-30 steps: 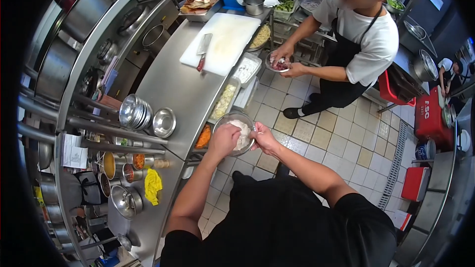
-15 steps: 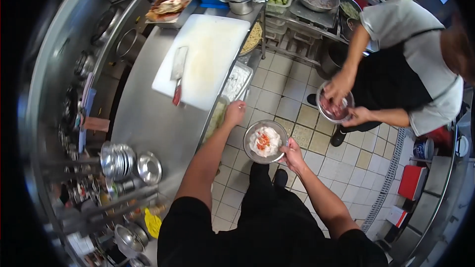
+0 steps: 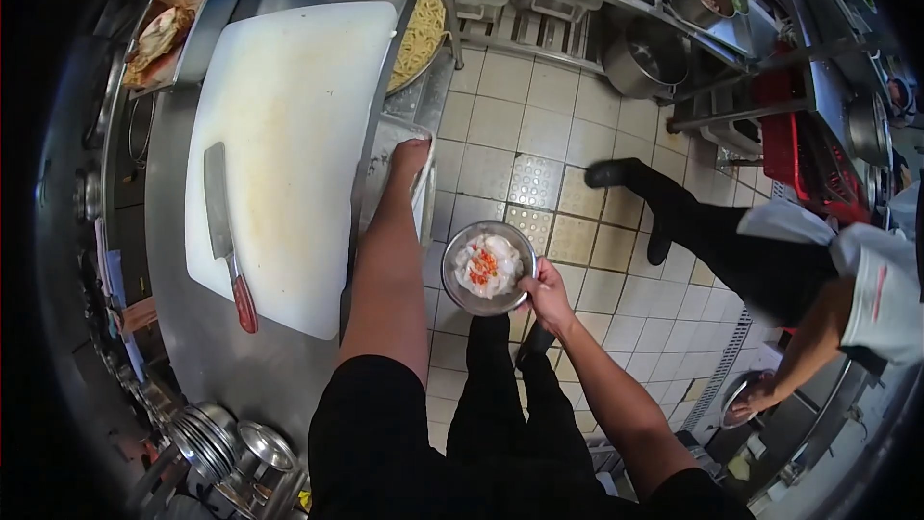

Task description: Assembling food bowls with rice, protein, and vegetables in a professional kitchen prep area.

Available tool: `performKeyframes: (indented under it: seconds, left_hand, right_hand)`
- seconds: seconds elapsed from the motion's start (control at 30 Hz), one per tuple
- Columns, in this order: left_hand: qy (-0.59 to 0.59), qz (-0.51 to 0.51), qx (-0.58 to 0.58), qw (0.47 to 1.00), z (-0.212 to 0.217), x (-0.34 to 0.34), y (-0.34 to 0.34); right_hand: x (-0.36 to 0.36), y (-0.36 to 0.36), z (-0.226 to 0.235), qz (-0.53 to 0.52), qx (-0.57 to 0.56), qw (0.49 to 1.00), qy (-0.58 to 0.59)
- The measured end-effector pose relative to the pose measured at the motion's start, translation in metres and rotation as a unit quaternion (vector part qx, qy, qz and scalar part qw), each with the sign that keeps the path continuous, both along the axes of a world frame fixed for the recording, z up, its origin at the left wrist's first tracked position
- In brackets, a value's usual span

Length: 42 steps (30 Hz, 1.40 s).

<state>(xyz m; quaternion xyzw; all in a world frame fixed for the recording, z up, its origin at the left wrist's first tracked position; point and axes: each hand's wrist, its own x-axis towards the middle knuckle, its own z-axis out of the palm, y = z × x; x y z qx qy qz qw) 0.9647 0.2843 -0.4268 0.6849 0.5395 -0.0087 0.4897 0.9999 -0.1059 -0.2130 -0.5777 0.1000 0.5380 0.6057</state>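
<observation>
Our right hand [image 3: 548,297] pinching a bowl [image 3: 486,305], left hand [image 3: 412,155], grip unclear, steel counter [image 3: 274,385] beneath cutting board [image 3: 294,154], tiled floor [image 3: 597,248] rightward

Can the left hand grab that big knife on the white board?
Probably yes: the cleaver lies uncovered on the white cutting board, so nothing blocks it, but the left hand would have to swing back over the edge of the steel counter.

Sq. floor tiles [image 3: 493,75], mostly off-wht w/ some tan, are spreading from 12 to 4 o'clock, catching light. S/S counter [image 3: 173,231] is filling 9 o'clock; metal shelving [image 3: 529,51] is standing at 1; slotted floor drain [image 3: 717,376] is running past 4.
</observation>
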Motion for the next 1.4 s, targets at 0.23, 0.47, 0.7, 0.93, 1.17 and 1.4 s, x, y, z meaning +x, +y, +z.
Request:
performKeyframes:
  seconds: [0.23, 0.47, 0.7, 0.93, 1.17, 1.4]
  left_hand:
    - [0.035, 0.042, 0.148, 0.987, 0.029, -0.025, -0.007]
    - [-0.222, 0.294, -0.096, 0.925, 0.107, -0.011, -0.044]
    - [-0.186, -0.081, 0.093, 0.975, 0.255, -0.011, -0.141]
    - [-0.106, -0.316, 0.259, 0.906, 0.354, -0.004, -0.17]
    - [-0.008, -0.293, 0.286, 0.912, 0.402, 0.024, -0.159]
    - [-0.025, -0.063, 0.207, 0.976, 0.446, 0.024, -0.17]
  right_hand:
    - [0.026, 0.056, -0.031, 0.007, 0.03, 1.0, 0.006]
    - [0.048, 0.065, -0.021, -0.01, 0.041, 0.999, -0.007]
    - [0.067, 0.077, 0.048, -0.002, 0.049, 0.998, -0.034]
    - [0.09, 0.078, 0.13, 0.059, 0.08, 0.994, -0.048]
    - [0.129, 0.121, 0.168, 0.187, 0.125, 0.973, -0.045]
    - [0.173, 0.156, 0.216, 0.372, 0.186, 0.907, -0.068]
